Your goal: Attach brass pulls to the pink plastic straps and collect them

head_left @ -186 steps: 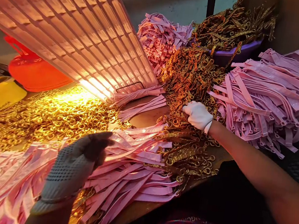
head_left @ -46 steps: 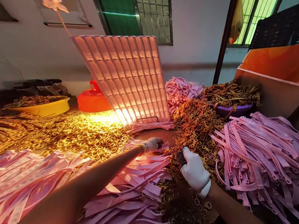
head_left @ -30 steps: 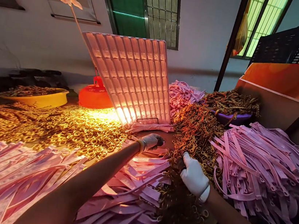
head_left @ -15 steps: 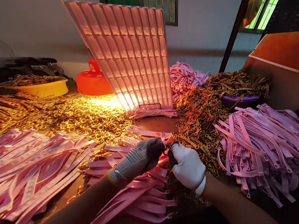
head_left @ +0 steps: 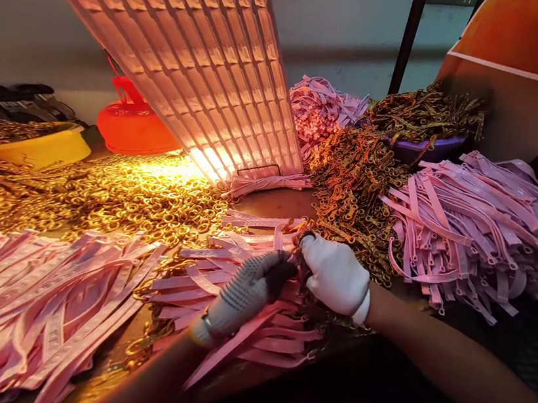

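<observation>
Both my hands meet over the table's front edge. My left hand (head_left: 241,294), in a grey dotted glove with dark fingertips, is closed in a pinch on a pink strap (head_left: 252,331) that trails down toward me. My right hand (head_left: 334,275), in a white glove, is closed against the left fingertips on a small piece of gold chain (head_left: 302,238). What passes between the fingertips is hidden. Under both hands lies a fan of pink straps (head_left: 220,274) with chain ends.
A slanted ribbed lamp panel (head_left: 190,46) glows over a heap of gold rings (head_left: 101,196). Darker chain (head_left: 355,186) spills from a purple bowl (head_left: 435,147). Pink strap piles lie right (head_left: 485,217), back (head_left: 318,105) and front left (head_left: 22,301). A red lid (head_left: 132,127) and yellow bowl (head_left: 38,148) sit at left.
My left hand reached far toward the panel, then drew back with a strap and met my right hand. Both hands have come nearer me, and my view tilted down.
</observation>
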The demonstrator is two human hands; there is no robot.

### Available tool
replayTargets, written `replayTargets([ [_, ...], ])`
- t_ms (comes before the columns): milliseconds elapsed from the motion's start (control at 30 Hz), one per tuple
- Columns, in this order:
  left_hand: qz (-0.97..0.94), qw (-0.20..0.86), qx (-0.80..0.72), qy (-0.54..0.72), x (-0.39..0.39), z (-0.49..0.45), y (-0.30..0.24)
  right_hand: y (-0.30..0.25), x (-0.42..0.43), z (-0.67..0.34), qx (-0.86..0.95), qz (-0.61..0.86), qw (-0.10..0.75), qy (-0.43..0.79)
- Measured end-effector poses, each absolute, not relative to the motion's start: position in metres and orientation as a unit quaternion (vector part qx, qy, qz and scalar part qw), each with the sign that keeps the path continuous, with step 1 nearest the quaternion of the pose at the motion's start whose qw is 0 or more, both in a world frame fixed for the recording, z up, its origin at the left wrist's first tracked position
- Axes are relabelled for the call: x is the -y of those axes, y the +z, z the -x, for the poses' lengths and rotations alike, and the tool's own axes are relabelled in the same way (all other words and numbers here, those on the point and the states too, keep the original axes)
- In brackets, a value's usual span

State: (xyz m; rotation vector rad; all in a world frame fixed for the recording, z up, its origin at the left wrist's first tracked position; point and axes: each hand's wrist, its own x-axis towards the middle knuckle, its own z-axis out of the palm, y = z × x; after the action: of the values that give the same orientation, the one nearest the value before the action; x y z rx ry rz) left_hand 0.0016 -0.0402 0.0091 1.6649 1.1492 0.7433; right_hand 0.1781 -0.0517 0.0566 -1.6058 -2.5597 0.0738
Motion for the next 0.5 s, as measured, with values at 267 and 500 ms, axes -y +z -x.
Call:
replayTargets([
  [267, -0.662, 0.47, -0.509, 0.285, 0.047, 0.005, 0.012, 0.046, 0.052, -0.178, 0.844, 0.532, -0.009, 0.073],
  [500, -0.71, 0.45, -0.481, 0.25, 0.039, 0.003, 0.017, 0.035, 0.054, -0.176, 0.901, 0.432, -0.017, 0.013],
])
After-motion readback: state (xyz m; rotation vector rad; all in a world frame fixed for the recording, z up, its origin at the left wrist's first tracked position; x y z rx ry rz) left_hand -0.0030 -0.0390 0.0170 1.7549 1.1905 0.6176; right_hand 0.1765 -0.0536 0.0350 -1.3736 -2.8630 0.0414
